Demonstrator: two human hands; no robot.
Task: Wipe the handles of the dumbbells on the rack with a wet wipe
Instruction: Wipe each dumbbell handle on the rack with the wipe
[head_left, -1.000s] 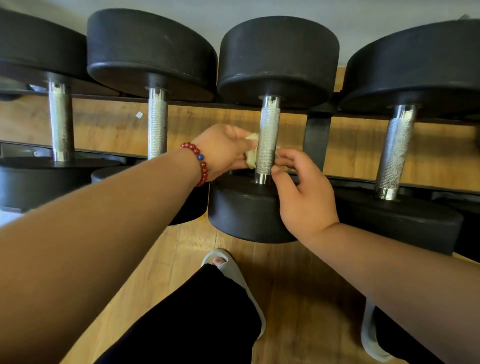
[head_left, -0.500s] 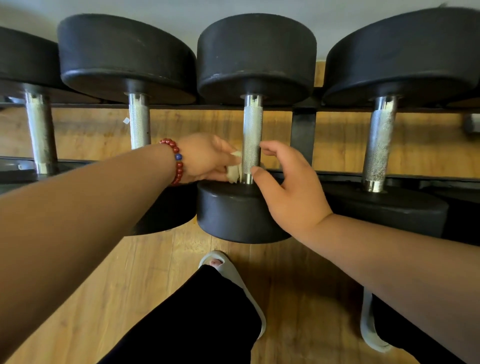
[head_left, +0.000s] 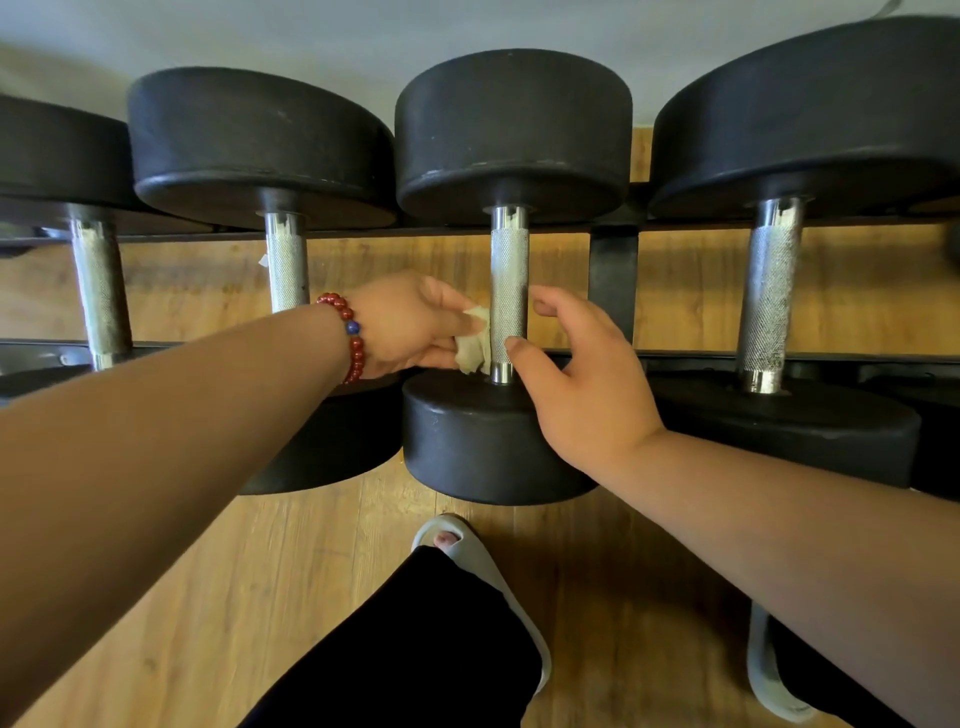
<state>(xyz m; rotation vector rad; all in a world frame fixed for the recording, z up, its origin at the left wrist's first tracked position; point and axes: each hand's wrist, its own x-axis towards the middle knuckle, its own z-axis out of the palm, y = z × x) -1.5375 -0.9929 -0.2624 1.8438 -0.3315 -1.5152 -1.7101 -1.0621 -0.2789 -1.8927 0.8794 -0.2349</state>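
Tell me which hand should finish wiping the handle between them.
Left. The left hand pinches the wet wipe, which sits against the left side of the handle near its lower end. The right hand is open beside the handle and holds no wipe.

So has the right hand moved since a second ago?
Yes. The right hand was closed on the middle handle; now its fingers have opened and eased slightly rightward off it, thumb still at its front.
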